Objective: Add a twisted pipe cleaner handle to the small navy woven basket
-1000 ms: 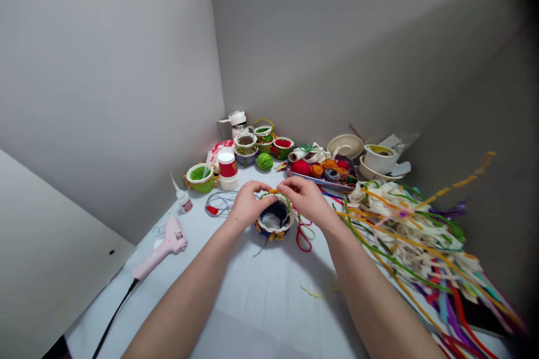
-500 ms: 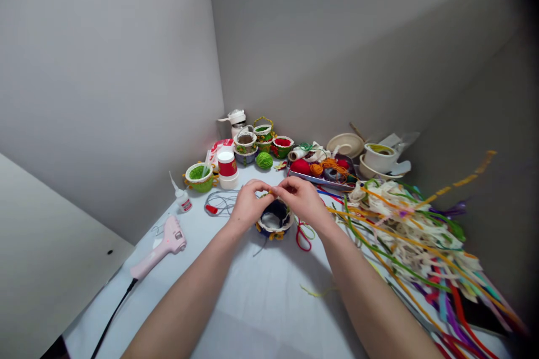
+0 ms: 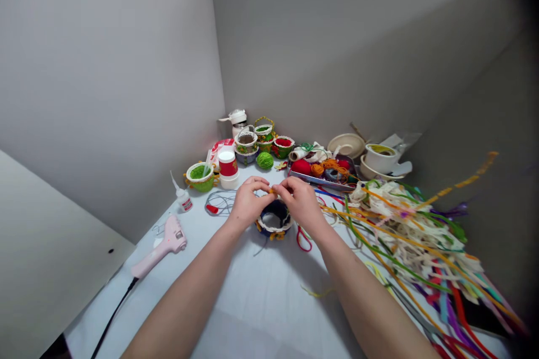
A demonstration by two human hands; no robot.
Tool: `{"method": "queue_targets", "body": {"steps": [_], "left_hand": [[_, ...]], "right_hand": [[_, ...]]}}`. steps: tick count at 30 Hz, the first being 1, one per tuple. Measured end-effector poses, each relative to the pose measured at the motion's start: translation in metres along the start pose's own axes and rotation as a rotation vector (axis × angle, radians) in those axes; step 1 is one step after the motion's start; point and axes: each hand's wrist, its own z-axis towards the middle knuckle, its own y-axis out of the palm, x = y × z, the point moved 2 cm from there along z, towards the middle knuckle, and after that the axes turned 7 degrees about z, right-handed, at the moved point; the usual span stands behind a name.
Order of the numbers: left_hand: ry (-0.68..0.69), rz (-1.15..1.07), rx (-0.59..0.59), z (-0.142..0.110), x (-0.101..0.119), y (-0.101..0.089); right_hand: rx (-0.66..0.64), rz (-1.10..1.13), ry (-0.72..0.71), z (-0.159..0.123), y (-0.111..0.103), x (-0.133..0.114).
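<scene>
A small dark blue basket (image 3: 273, 220) with a white rim and yellow trim stands on the white table (image 3: 261, 297). Both hands are over its far edge, fingertips nearly meeting. My left hand (image 3: 248, 202) pinches a thin yellow-green braided handle (image 3: 272, 191) at the basket's left side. My right hand (image 3: 301, 202) pinches the same handle from the right. Most of the handle is hidden by the fingers.
A pink glue gun (image 3: 162, 247) lies at the left with its black cord. A glue bottle (image 3: 182, 196), several small decorated baskets (image 3: 246, 143), yarn balls in a tray (image 3: 324, 171) and bowls (image 3: 379, 160) stand behind. A heap of coloured strips (image 3: 416, 235) fills the right. Red-handled scissors (image 3: 303, 238) lie beside the basket.
My hands have drawn closer together over the basket, and the handle loop that showed between them a second ago is now mostly covered by my fingers.
</scene>
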Motion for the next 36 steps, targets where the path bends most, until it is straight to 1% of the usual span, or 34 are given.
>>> {"method": "queue_targets", "body": {"steps": [3,6,9,12,15,17,19,23,26,28,30,33,36], "left_hand": [[-0.01,-0.002,-0.027,0.001,-0.001,-0.001],[-0.016,0.01,-0.085,0.001,0.0,-0.003],[-0.041,0.048,-0.165,0.0,0.003,-0.008],[-0.088,0.069,-0.209,0.0,0.005,-0.015],[-0.088,0.069,-0.197,0.003,0.003,-0.025],[-0.082,0.079,-0.175,0.005,-0.001,-0.032],[-0.078,0.135,-0.205,0.007,-0.005,-0.039],[-0.077,0.262,-0.367,0.005,-0.014,-0.048],[-0.085,0.319,-0.464,0.002,-0.019,-0.052],[-0.095,0.349,-0.491,0.001,-0.02,-0.053],[-0.11,0.365,-0.485,0.0,-0.021,-0.053],[-0.133,0.372,-0.485,-0.001,-0.021,-0.049],[-0.174,0.352,-0.511,-0.003,-0.023,-0.045]], "right_hand": [[-0.011,-0.005,-0.002,0.0,-0.003,-0.002],[-0.052,0.002,-0.005,0.001,-0.009,-0.005],[-0.094,0.055,0.038,0.003,-0.016,-0.005],[-0.096,0.086,0.098,0.006,-0.025,-0.003],[-0.076,0.076,0.14,0.008,-0.035,0.001],[-0.094,0.053,0.145,0.009,-0.041,0.005],[-0.162,0.006,0.136,0.009,-0.046,0.008],[-0.381,-0.074,0.124,0.007,-0.051,0.019],[-0.485,-0.084,0.138,0.005,-0.054,0.027],[-0.53,-0.102,0.148,0.004,-0.055,0.031],[-0.558,-0.114,0.156,0.003,-0.056,0.032],[-0.575,-0.104,0.169,0.0,-0.055,0.03],[-0.585,-0.082,0.189,-0.002,-0.053,0.027]]}}
